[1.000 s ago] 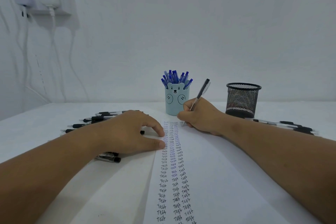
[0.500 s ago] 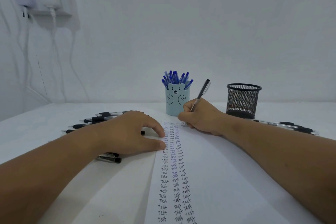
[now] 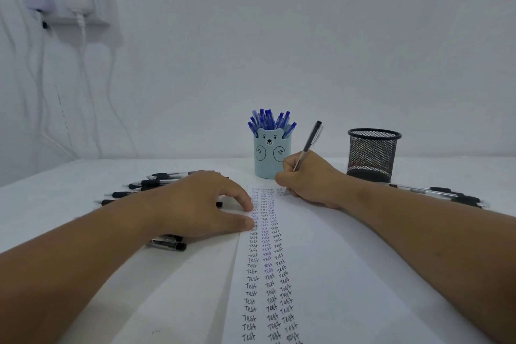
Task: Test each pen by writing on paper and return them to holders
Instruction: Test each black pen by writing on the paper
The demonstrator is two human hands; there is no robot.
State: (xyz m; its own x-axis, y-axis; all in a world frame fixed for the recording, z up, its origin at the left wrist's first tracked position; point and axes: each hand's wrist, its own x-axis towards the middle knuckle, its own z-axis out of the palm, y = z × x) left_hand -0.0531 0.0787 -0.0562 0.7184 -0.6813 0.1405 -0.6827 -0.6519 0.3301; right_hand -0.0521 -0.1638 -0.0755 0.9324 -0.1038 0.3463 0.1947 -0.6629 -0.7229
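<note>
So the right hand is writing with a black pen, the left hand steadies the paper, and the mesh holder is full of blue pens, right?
Not quite. The head view shows the blue pens in the bear holder, not the mesh holder. The right hand does write with the black pen; the left hand steadies the paper.

Pens (image 3: 164, 241) half under left hand (image 3: 192, 204)

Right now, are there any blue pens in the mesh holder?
No, the blue pens all stand in the bear cup; none show above the mesh holder rim.
</note>
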